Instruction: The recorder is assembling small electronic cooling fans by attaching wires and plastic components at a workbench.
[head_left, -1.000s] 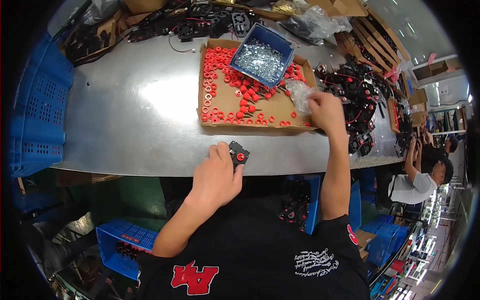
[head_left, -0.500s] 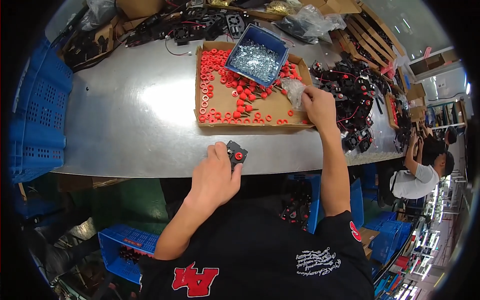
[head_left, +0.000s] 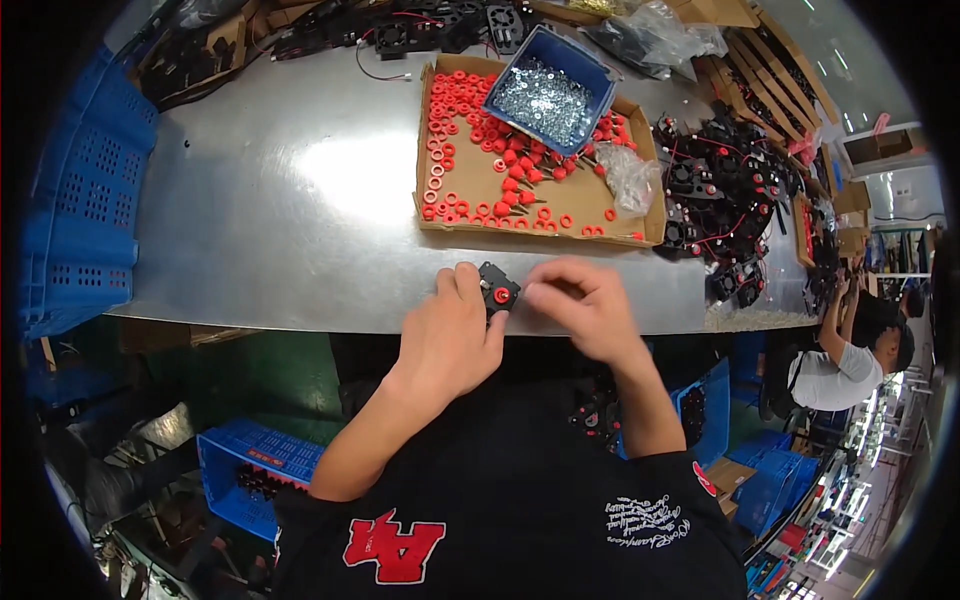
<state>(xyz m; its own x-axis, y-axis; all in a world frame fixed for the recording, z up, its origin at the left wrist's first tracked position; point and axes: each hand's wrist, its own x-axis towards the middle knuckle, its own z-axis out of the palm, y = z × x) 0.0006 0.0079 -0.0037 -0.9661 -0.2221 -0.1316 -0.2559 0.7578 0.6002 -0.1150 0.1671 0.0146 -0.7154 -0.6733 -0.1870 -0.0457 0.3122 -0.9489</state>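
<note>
Near the table's front edge, my left hand [head_left: 446, 330] grips a small black plastic housing [head_left: 494, 275] by its left side. A red ring-shaped piece [head_left: 502, 295] sits on its face around a small centre post. My right hand [head_left: 592, 308] is just right of the housing, thumb and forefinger pinched together; whatever lies between them is too small to make out. Beyond both hands is a shallow cardboard tray [head_left: 540, 239] with red rings [head_left: 452, 92], red pieces with thin pins [head_left: 512, 172] and a crumpled clear plastic bag [head_left: 632, 182]. A blue bin [head_left: 580, 48] of small metal parts [head_left: 545, 103] rests on it.
Black assemblies with red parts and wires [head_left: 735, 185] are piled right of the tray. Black fan units [head_left: 405, 38] lie at the back. A blue crate [head_left: 85, 190] stands at the left table end. Another person [head_left: 825, 378] works at far right.
My right hand has left the plastic bag at the tray's right side and come back to beside the black housing. My left hand still holds the housing. The view has shifted slightly.
</note>
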